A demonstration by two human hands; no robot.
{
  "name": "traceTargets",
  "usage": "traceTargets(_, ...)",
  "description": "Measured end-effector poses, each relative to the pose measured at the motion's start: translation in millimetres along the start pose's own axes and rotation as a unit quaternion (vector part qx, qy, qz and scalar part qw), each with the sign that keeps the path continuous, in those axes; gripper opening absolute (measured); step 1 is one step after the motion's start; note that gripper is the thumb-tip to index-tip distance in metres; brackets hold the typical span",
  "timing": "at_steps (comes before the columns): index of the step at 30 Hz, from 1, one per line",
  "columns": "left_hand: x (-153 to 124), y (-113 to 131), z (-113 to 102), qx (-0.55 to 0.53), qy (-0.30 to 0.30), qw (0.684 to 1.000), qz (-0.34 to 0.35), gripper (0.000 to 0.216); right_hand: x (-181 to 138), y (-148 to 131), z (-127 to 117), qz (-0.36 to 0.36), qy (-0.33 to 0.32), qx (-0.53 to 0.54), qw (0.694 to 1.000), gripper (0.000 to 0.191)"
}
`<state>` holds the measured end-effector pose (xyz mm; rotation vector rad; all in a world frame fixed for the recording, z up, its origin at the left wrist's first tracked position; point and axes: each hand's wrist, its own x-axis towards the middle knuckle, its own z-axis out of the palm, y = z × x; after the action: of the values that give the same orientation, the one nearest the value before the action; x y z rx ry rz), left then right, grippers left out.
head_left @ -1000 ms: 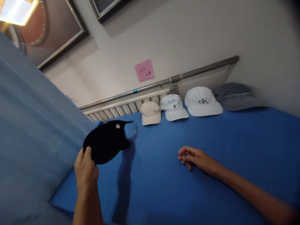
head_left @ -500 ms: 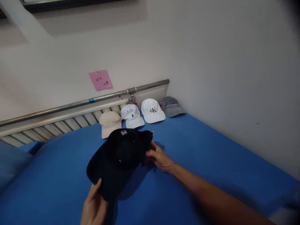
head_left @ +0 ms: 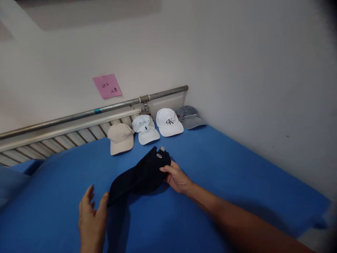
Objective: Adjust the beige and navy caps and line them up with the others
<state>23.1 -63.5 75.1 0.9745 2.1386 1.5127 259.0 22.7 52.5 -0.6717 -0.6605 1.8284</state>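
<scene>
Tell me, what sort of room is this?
Likely a bedroom: a bed under a blue sheet, a radiator along the wall, and a row of caps beside it; the right hand holds a black cap.

— What is worn on the arms?
— Both are bare as far as they show. The left grip [head_left: 91, 214] is a bare hand on a bare wrist.
— And the other?
— The right grip [head_left: 177, 177] is bare too. Its long forearm [head_left: 237, 225] is uncovered and blurs slightly toward the elbow.
</scene>
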Motion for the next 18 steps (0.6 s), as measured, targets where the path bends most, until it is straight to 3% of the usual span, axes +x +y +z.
traceTargets(2,-7,8,9,0.105,-0.035,0.987,0.112,0.05,-4,4,5,0.001,0.001,0.009,1.0,0.032)
traceTargets(4,-17,14,21,0.16,-0.133,0.959,0.191,0.05,-10,8,11,0.008,-0.004,0.024,1.0,0.036)
traceTargets(6,-26,12,32,0.241,-0.217,0.916,0.235,0.054,-15,12,16,0.017,-0.011,0.045,0.999,0.037)
traceTargets(8,-30,3,39,0.339,-0.239,0.875,0.252,0.045,-19,14,19,0.019,-0.015,0.062,0.998,0.034)
traceTargets(10,-25,-8,42,0.403,-0.214,0.85,0.265,0.036,-23,14,20,0.017,-0.019,0.065,0.998,0.03)
traceTargets(13,-4,-14,44,0.432,-0.144,0.826,0.333,0.045,-29,12,22,0.013,-0.029,0.045,0.998,0.026)
traceTargets(16,27,-3,50,0.435,-0.068,0.802,0.404,0.044,-37,16,27,0.022,-0.035,0.02,0.999,0.024)
traceTargets(18,46,8,59,0.439,-0.061,0.785,0.432,0.042,-40,25,29,0.043,-0.03,-0.008,0.999,0.023)
